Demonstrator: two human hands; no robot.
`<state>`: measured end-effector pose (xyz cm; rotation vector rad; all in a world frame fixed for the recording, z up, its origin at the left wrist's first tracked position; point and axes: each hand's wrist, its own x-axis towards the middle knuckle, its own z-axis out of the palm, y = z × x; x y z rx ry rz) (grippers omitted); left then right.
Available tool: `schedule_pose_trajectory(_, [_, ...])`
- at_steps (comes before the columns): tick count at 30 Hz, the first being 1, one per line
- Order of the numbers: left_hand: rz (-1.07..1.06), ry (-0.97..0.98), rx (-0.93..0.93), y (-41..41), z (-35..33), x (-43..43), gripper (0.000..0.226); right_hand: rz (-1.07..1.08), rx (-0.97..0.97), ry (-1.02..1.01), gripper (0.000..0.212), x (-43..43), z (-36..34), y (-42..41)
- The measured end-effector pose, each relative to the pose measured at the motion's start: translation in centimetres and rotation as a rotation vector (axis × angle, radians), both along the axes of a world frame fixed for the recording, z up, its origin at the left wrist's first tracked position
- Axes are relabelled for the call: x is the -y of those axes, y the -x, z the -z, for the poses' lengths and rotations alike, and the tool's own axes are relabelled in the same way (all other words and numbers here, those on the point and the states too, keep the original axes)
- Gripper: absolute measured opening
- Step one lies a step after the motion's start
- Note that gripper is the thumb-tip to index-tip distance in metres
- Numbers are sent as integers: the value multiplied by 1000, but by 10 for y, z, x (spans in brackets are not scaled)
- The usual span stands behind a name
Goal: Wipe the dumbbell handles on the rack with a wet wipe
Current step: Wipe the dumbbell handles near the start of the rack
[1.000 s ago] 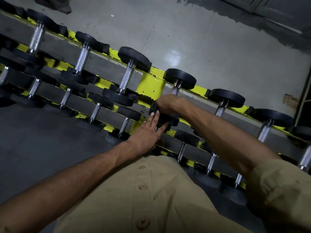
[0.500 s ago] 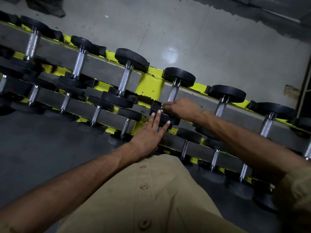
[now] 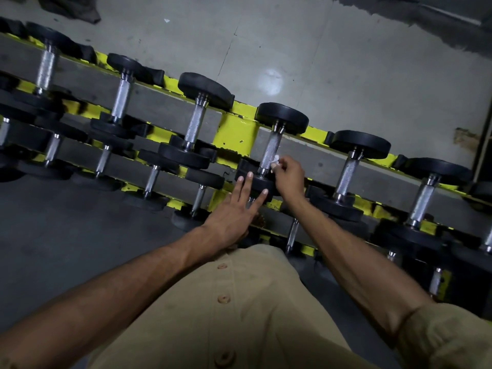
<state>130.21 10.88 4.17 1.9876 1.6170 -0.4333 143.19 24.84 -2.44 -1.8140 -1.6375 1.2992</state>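
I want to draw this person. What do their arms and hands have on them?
Nothing on the left hand or right hand: no gloves, rings or watch show. Both forearms are bare. A khaki sleeve ends near the right elbow, matching the buttoned khaki shirt.

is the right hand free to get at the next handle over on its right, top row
Probably yes. The right hand, pinching the wet wipe, is by the middle handle; the next handle lies bare alongside, nothing between them. The left hand rests on a near weight, out of the way.
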Motion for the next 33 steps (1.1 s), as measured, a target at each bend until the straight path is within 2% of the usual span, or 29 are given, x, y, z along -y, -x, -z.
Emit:
schedule_pose_trajectory(2, [1, 2, 2, 2, 0, 0, 100, 99, -124, 158, 11, -25, 11, 7])
schedule_pose_trajectory(7, [3, 18, -7, 3, -2, 0, 98, 401, -695, 641, 35, -85, 2, 24])
schedule_pose_trajectory(10, [2, 25, -13, 1, -4, -1, 98, 451, -936, 761, 34, -89, 6, 26])
schedule_pose_trajectory(13, [13, 21, -25, 2, -4, -1, 98, 494, -985, 753, 38, -85, 6, 29])
schedule_pose_trajectory(15, [20, 17, -26, 3, -3, -2, 100, 521, -873, 620, 31, -81, 6, 31])
schedule_pose_trajectory(17, [23, 16, -25, 3, -4, -1, 100, 507, -686, 391, 24, -71, 13, 28])
schedule_pose_trajectory(21, [8, 7, -12, 2, -4, -1, 97, 227, -149, -206, 8, -37, 17, 9])
schedule_pose_trajectory(23, [3, 14, -8, 3, -4, 0, 97, 49, -24, -397, 7, -23, 11, 6])
schedule_pose_trajectory(27, [-2, 28, 3, 3, -5, -1, 101, -306, 116, -629, 13, -29, 0, 1])
schedule_pose_trajectory(29, [-6, 40, 8, 2, -7, -1, 101, -474, 247, -733, 18, -46, -3, -3])
schedule_pose_trajectory(33, [-15, 17, 11, 1, -5, -1, 102, -819, 460, -743, 39, -69, -11, -8])
